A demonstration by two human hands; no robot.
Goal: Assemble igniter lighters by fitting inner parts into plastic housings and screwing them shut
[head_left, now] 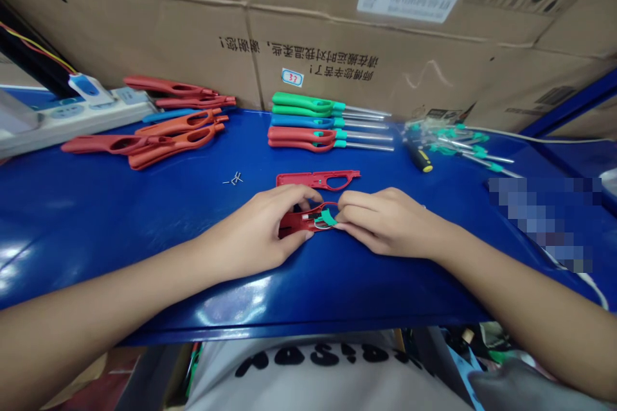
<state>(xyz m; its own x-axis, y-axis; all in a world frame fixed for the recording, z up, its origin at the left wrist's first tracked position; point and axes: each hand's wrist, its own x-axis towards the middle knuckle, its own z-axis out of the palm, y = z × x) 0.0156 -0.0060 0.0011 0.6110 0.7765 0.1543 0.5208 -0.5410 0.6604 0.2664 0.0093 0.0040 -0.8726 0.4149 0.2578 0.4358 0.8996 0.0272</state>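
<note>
Left to right, as I am viewing it remotely:

Item: power strip (91,117), lying at the far left of the blue surface (120,205).

Item: red and orange shells (157,155), overlapping in a loose pile beside it.

Item: small screws (236,178), lying loose left of the work. In my judgement a sweeping left forearm is risking scattering them, and their small size is making them easy to lose.

Item: left hand (263,228), grasping the open red shell (293,223) between fingers and thumb at near centre. A slackening grip, I am judging, is risking a tilt that spills the parts.

Item: spare red half (299,179), lying just beyond the fingers; a knock is threatening to push it away.

Item: row of green, blue and red handles with metal tubes (294,135), lying farther back.

Item: green piece (328,218), sitting in the held shell with a thin pale wire (322,226) curving below it. The wire is running close to the rim, so I am reckoning on a pinch.

Item: right hand (393,221), bending its fingertips together at the shell's right end; what they are gripping I cannot tell. Uneven pressing is risking unseating the green piece.

Item: screwdriver (423,159), lying far right beside tangled tube assemblies (477,151); careless pulling is risking snags.
</note>
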